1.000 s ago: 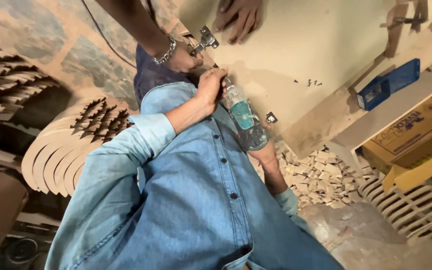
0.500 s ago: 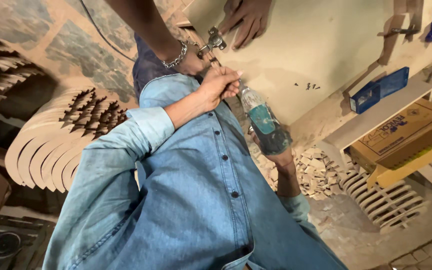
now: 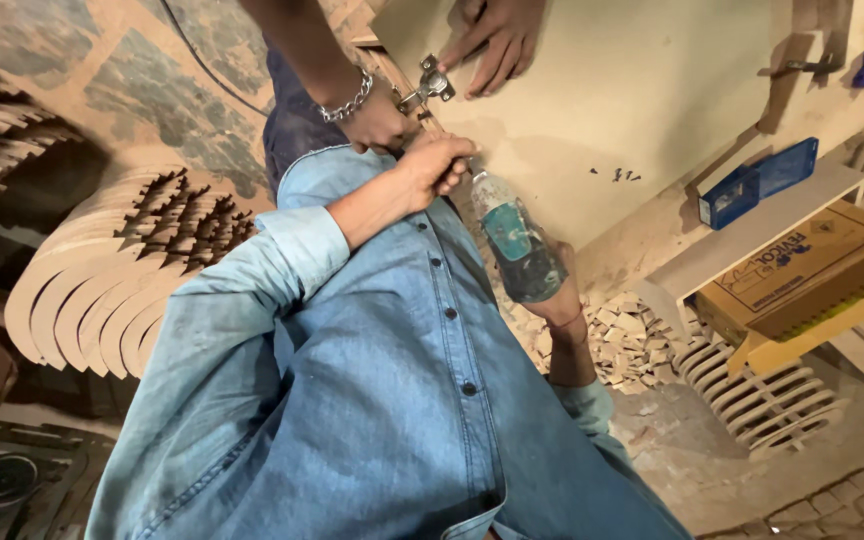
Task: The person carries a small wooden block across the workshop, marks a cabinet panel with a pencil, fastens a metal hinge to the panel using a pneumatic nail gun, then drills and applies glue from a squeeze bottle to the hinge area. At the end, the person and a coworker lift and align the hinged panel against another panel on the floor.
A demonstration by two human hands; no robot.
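We are in the middle of fixing a metal hinge (image 3: pixel 430 88) onto a big pale wooden board (image 3: pixel 652 90). Our right hand (image 3: pixel 564 290) is closed around the handle of the green drill (image 3: pixel 512 245), and the drill points up toward the hinge at the edge of the board. Our left hand (image 3: pixel 434 168) is curled shut near the tip of the drill, just below the hinge. We cannot tell if it pinches a screw, because the fingers hide it.

Another person helps us. One hand (image 3: pixel 497 40) of theirs lies flat on the board, right beside the hinge. Their other hand (image 3: pixel 377 122), the one with a silver bracelet (image 3: pixel 347 100), rests at the edge of the board, touching near ours.

A few small dark screws (image 3: pixel 620 176) lie on the board, apart from the hinge. A blue case (image 3: pixel 757 182) sits on a shelf nearby.

We think the next move needs the drill tip to sit straight in the screw at the hinge. The board must keep still, and all fingers must stay away from the spinning tip.
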